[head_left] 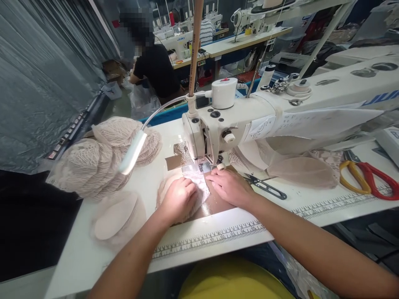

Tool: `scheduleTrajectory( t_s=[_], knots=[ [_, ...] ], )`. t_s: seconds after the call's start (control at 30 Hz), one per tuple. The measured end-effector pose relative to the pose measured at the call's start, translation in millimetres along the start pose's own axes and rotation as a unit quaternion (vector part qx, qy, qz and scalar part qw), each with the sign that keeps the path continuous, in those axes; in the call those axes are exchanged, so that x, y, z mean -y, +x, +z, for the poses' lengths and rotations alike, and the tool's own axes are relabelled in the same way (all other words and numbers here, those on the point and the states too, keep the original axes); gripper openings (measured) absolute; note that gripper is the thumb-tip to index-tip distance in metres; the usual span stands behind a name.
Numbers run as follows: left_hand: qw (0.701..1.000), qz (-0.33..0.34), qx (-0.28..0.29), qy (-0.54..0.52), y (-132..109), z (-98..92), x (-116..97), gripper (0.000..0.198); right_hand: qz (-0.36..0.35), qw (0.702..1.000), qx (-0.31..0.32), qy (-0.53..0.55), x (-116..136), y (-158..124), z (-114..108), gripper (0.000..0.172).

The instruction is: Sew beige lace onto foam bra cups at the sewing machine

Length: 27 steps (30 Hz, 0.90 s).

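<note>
Under the presser foot of a white sewing machine point(205, 143) lies a pale lace fabric piece point(201, 189), brightly lit by the lamp. My left hand point(180, 196) is on the piece's left part with its fingers curled closed on the fabric. My right hand point(229, 185) rests flat at the fabric's right edge, fingers stretched toward the needle area and slightly apart. The fingertips of both hands are close to the foot. The needle itself is too small to make out. Thread snips point(266, 186) lie just right of my right hand.
Stacked lace cups point(90, 162) and pale oval pads point(115, 218) are on the left of the table. A bendable lamp point(134, 153) reaches over them. Sheer pieces point(302, 171) and red-and-yellow-handled scissors point(369, 178) lie right. A ruler strip point(215, 236) runs along the front. Another person point(157, 68) sits beyond.
</note>
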<state>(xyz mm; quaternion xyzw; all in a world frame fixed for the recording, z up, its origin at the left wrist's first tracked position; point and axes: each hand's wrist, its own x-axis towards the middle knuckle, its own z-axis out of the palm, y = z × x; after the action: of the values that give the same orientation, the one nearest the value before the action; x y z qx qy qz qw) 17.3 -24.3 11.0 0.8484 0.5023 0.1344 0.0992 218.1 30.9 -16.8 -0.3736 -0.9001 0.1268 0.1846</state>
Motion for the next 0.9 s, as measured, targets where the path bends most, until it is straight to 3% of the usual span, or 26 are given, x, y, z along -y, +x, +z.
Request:
scheduleTrajectory(
  t_s=[0.17,0.23,0.3,0.37,0.5,0.6,0.77,0.9],
  knots=[
    [0.995,-0.04,-0.022,-0.092,-3,3.0,10,0.016,-0.026,0.999,0.012,0.03,4,-2,-6,0.033],
    [0.993,-0.05,-0.024,-0.109,-6,1.7,12,0.015,-0.033,0.99,0.067,0.118,3,-4,-13,0.03],
    [0.991,-0.055,-0.029,-0.122,-8,0.6,12,0.015,-0.034,0.963,0.144,0.226,2,-6,-23,0.029],
    [0.99,-0.042,-0.029,-0.13,-10,0.6,12,0.011,-0.021,0.943,0.178,0.282,3,-8,-32,0.029],
    [0.997,0.022,-0.018,-0.07,-8,4.9,8,0.013,0.013,0.969,0.106,0.223,8,-11,-34,0.031],
    [0.998,0.038,-0.027,-0.032,-6,8.7,7,0.022,-0.011,0.985,0.061,0.162,9,-13,-23,0.034],
    [0.995,0.026,-0.031,-0.096,-8,7.2,10,0.018,-0.04,0.971,0.089,0.216,4,-15,-17,0.028],
    [0.993,0.02,-0.026,-0.116,-8,5.0,12,0.014,0.004,0.986,0.018,0.166,9,-13,-18,0.028]
  ],
)
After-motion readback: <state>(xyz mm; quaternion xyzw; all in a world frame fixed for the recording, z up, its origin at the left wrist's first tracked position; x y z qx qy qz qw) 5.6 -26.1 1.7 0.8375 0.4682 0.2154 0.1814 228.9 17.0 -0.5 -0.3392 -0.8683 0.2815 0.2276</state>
